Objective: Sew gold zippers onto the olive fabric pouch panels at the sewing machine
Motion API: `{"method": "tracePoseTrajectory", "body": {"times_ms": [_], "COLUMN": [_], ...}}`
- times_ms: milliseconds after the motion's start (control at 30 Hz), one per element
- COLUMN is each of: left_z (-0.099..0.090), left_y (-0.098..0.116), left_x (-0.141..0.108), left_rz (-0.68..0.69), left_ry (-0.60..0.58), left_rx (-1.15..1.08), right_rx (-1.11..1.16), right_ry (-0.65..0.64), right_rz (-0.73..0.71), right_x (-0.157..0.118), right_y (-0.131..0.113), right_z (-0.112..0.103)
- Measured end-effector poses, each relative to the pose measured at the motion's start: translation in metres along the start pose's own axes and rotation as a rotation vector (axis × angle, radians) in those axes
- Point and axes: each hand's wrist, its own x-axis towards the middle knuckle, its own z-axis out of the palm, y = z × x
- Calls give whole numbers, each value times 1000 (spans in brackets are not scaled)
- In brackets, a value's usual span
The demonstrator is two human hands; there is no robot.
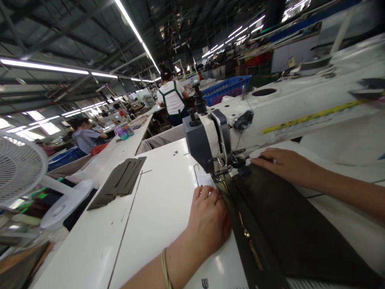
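A dark olive fabric piece [279, 216] with a gold-toothed zipper [247, 234] lies under the head of a white sewing machine [221, 136]. My left hand [209, 214] rests on the fabric's left edge, just in front of the presser foot. Its fingers are curled at that edge, with the thumb hidden. At the far side of the fabric, right of the needle area, my right hand [281, 164] lies with its fingers closed around a slim dark stick-like tool [267, 159]. Its fingertips touch or nearly touch the fabric.
A stack of grey-brown cut pieces [120, 182] lies on the white table [156, 208] at left. Beyond the table's left edge stands a white fan [21, 168]. A blue crate [227, 86] and a co-worker in a white shirt [173, 98] are ahead. Scissors [369, 88] lie on the machine arm.
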Motion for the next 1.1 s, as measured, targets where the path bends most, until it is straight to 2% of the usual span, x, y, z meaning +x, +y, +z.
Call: {"method": "tracePoseTrajectory", "body": {"times_ms": [167, 300, 400, 500, 600, 700, 900, 1100], "left_z": [1, 2, 5, 9, 13, 15, 13, 7], "left_y": [-2, 1, 2, 1, -3, -7, -13, -15], "left_x": [1, -2, -6, -9, -9, -8, -3, 2], "left_rz": [9, -45, -103, -173, -126, -12, 140, 184], "left_ry": [19, 39, 69, 170, 224, 188, 162, 121], "left_rx": [-9, -31, -43, -83, -142, -155, -102, -58], "right_rx": [-321, -489, -456, -232, -147, -168, -209, -222], "right_ry": [-3, 86, 168, 190, 149, 119, 107, 134], "right_rz": [-197, -257, -430, -624, -641, -632, -656, -658], "right_x": [-3, -12, -27, -41, -47, -47, -44, -43], "right_y": [3, -19, -47, -65, -66, -60, -63, -72], "right_z": [1, -8, -3, 19, 41, 49, 41, 36]}}
